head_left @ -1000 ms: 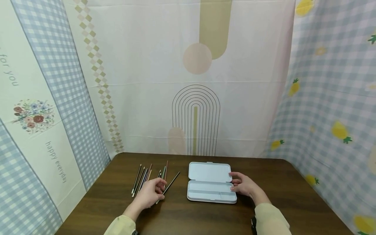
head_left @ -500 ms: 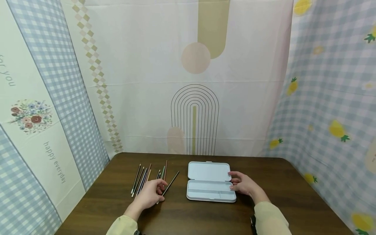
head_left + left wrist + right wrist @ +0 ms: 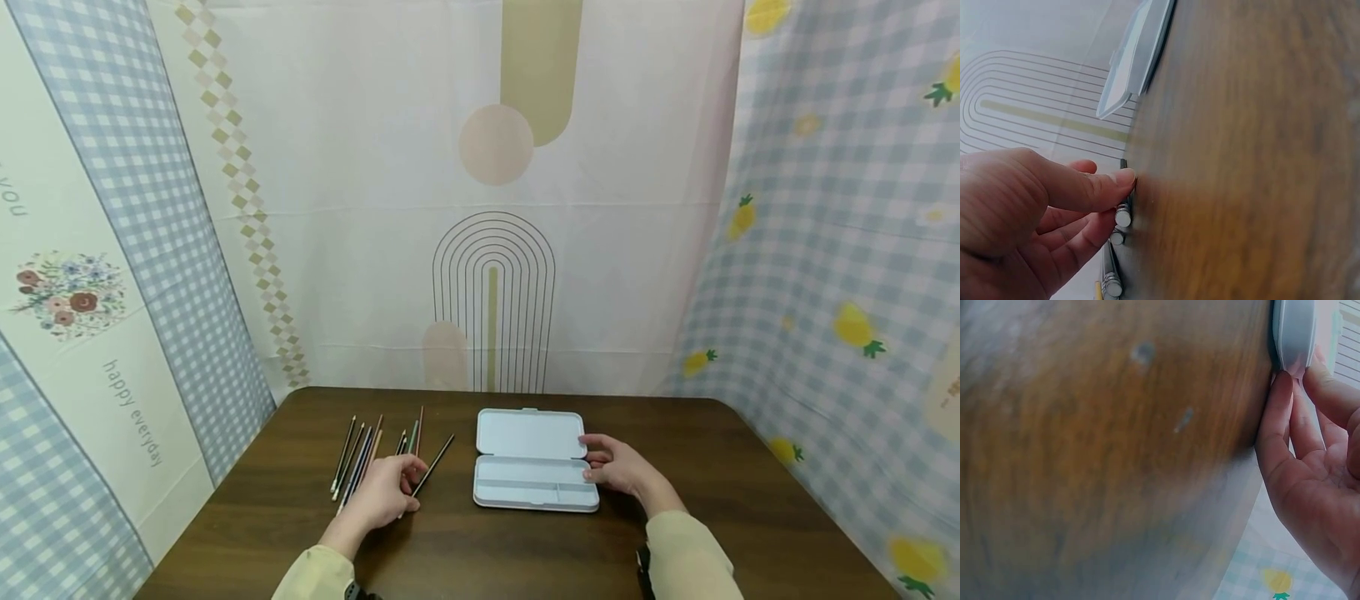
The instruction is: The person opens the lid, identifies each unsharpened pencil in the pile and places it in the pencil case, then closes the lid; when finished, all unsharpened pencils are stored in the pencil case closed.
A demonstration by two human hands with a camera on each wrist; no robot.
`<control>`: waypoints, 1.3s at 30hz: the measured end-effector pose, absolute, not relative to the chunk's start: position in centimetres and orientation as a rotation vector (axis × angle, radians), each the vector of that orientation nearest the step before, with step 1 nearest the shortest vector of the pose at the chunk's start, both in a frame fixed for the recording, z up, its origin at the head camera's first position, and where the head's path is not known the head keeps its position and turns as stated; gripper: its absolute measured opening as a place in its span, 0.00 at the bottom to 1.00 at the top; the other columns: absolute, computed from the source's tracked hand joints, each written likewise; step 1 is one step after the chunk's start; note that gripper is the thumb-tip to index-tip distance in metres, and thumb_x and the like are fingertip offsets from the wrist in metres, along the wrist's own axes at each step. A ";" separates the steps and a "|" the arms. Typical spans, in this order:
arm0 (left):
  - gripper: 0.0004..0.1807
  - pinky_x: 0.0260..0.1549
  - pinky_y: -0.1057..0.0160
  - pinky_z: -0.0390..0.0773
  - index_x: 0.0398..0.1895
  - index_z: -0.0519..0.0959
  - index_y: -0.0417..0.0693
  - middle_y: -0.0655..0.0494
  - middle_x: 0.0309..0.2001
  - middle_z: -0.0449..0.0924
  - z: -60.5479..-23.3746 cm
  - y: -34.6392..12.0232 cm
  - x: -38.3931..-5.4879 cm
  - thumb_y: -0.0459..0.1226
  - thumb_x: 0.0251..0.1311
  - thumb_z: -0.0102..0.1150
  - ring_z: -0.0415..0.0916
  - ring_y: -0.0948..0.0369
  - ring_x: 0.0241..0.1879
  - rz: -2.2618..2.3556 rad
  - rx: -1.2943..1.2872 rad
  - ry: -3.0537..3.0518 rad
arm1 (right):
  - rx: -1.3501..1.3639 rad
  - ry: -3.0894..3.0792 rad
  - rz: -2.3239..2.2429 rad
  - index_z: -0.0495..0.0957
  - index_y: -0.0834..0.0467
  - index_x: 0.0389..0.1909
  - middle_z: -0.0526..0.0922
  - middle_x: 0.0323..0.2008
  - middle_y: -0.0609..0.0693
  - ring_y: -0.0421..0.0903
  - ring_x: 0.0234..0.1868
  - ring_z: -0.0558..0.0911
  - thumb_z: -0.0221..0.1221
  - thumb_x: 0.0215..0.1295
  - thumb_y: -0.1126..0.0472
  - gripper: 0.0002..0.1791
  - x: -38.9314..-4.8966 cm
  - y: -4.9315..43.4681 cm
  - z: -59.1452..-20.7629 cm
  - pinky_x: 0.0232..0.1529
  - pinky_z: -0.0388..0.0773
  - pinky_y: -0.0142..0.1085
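Note:
A dark pencil (image 3: pixel 437 461) lies slanted on the table at the near right of the pencil group. My left hand (image 3: pixel 382 493) pinches it near its lower end. In the left wrist view the thumb (image 3: pixel 1094 190) and fingers meet around the pencil's silver-banded end (image 3: pixel 1123 216). A pale pencil case (image 3: pixel 528 433) lies open, its lid folded back. Its long trays and small compartment hold nothing. My right hand (image 3: pixel 622 468) grips the case's right end; in the right wrist view the thumb and fingertips hold the case (image 3: pixel 1295 337) by its edge.
Several pencils (image 3: pixel 360 458) lie fanned out beyond and left of my left hand, some partly hidden by it. The brown wooden table (image 3: pixel 510 554) ends at a hanging patterned cloth (image 3: pixel 375 275) behind. Checked cloth (image 3: pixel 810 333) hangs at the right side.
The whole head view has shifted slightly. Both hands stay almost where they were, the left at the dark pencil and the right at the case.

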State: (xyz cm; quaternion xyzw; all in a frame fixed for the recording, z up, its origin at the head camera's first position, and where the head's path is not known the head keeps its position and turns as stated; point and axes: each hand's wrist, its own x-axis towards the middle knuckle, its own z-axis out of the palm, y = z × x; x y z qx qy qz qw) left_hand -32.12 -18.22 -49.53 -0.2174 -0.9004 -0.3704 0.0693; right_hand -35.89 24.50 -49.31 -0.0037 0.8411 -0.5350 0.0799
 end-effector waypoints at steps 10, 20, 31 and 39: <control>0.25 0.30 0.64 0.76 0.45 0.84 0.38 0.54 0.32 0.79 -49.6 -18.1 -32.2 0.17 0.40 0.77 0.75 0.61 0.29 -1.117 -0.637 -2.715 | -0.005 2.508 -1.607 0.71 0.66 0.73 0.78 0.64 0.73 0.62 0.62 0.79 0.70 0.63 0.76 0.37 -36.0 24.7 -49.5 0.60 0.81 0.53; 0.25 0.31 0.64 0.76 0.45 0.85 0.38 0.54 0.33 0.81 -49.6 -17.9 -32.1 0.16 0.40 0.74 0.75 0.62 0.29 -1.084 -0.659 -2.712 | -0.003 2.504 -1.600 0.71 0.64 0.73 0.77 0.65 0.72 0.61 0.61 0.79 0.70 0.63 0.75 0.37 -36.1 24.8 -49.6 0.62 0.80 0.54; 0.26 0.33 0.63 0.77 0.47 0.86 0.40 0.55 0.34 0.81 -49.6 -17.8 -32.0 0.18 0.40 0.79 0.74 0.64 0.29 -1.043 -0.674 -2.735 | -0.007 2.484 -1.617 0.71 0.64 0.74 0.76 0.66 0.73 0.62 0.62 0.78 0.70 0.64 0.75 0.37 -35.9 24.7 -49.6 0.63 0.79 0.56; 0.28 0.31 0.63 0.77 0.49 0.85 0.38 0.54 0.33 0.80 -49.5 -17.7 -32.0 0.17 0.40 0.75 0.73 0.67 0.27 -1.032 -0.690 -2.726 | -0.007 2.487 -1.620 0.71 0.65 0.74 0.77 0.65 0.73 0.61 0.61 0.78 0.69 0.64 0.76 0.36 -35.9 24.6 -49.4 0.62 0.79 0.56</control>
